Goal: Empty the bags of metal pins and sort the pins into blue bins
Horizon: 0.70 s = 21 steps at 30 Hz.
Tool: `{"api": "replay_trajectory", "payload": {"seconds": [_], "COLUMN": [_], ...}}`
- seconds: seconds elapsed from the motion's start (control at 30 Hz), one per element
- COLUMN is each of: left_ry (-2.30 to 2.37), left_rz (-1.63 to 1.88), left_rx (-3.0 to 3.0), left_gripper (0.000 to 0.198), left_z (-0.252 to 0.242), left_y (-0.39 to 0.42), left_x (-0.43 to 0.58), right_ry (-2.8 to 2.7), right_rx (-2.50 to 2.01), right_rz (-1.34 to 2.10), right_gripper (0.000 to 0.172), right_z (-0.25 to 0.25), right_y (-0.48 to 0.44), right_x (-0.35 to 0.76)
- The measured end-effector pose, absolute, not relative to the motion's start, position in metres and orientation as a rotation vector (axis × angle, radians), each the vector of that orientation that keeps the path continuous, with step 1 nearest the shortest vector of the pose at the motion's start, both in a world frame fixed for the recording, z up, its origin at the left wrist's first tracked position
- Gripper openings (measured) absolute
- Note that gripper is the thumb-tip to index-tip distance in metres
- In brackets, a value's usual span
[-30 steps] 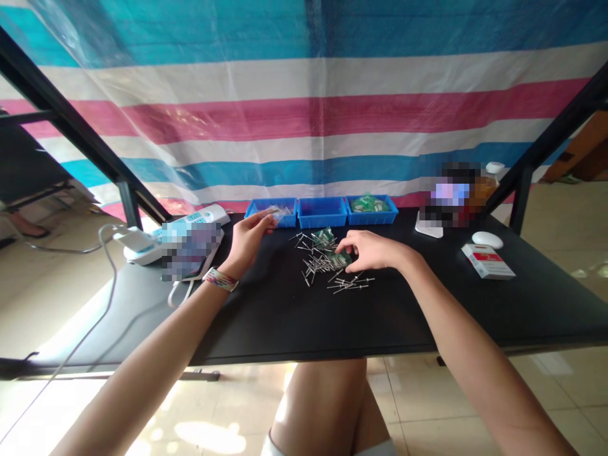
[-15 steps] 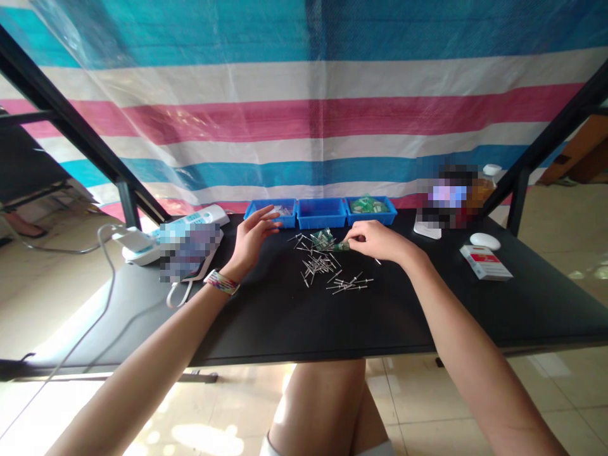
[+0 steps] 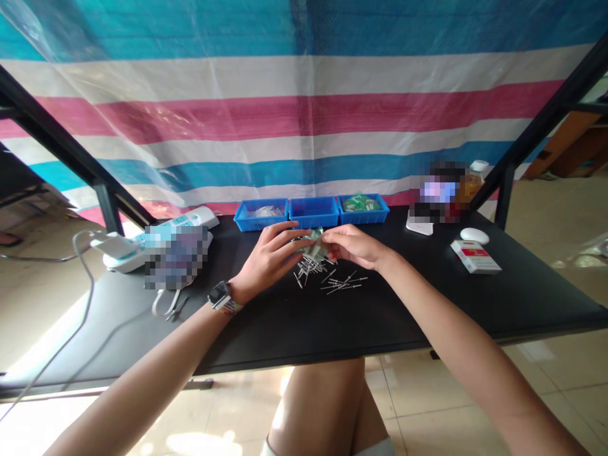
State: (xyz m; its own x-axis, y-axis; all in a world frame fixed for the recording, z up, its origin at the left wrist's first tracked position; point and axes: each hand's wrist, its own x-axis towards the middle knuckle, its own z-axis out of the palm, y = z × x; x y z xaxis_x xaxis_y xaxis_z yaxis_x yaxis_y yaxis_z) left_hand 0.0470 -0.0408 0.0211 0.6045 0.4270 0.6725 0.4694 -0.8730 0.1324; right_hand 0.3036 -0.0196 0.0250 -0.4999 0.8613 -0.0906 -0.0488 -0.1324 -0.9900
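Over the middle of the black table, a small clear-and-green plastic bag [image 3: 314, 248] is pinched at its right side by my right hand [image 3: 354, 244], fingers closed. My left hand [image 3: 273, 256] is at the bag's left side, fingers stretched out and apart, the tips close to or touching it; its thumb is hidden. Below the bag lies a pile of thin silver pop rivets [image 3: 311, 266], partly covered by it. A smaller loose group of rivets [image 3: 344, 284] lies nearer to me.
Behind my hands stand a left blue bin [image 3: 260, 223] with clear bags, a middle blue bin [image 3: 313, 219] and a right blue bin [image 3: 363, 215] with green bags. A power strip [image 3: 166, 234] is left; a small white-red box [image 3: 475, 257] and a bottle [image 3: 475, 180] are right.
My left hand has moved right and down to the bag. My right hand has brought the green bag left, over the rivet pile. The view has shifted slightly.
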Motion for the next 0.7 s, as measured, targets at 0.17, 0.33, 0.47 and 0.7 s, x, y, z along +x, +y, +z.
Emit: {"api": "replay_trajectory", "payload": {"seconds": [0.17, 0.33, 0.47, 0.7], "left_ry": [-1.179, -1.580, -1.629, -1.173], "left_rz": [-1.539, -1.844, -1.891, -1.563], "left_rx": [-2.733, -2.906, -3.066, -2.759], "left_gripper": [0.024, 0.041, 0.047, 0.025], "left_z": [0.018, 0.022, 0.023, 0.022], "left_y": [-0.039, -0.039, -0.040, -0.045], "left_x": [0.047, 0.052, 0.053, 0.045], "right_ry": [-1.698, -2.162, -2.192, -1.862], "right_rx": [-0.983, -0.777, -0.722, -0.767], "right_rz": [1.205, 0.324, 0.202, 0.707], "right_gripper": [0.035, 0.063, 0.045, 0.030], "right_z": [0.018, 0.022, 0.020, 0.015], "right_y": [-0.026, -0.038, -0.045, -0.040], "right_x": [0.293, 0.294, 0.292, 0.280]}}
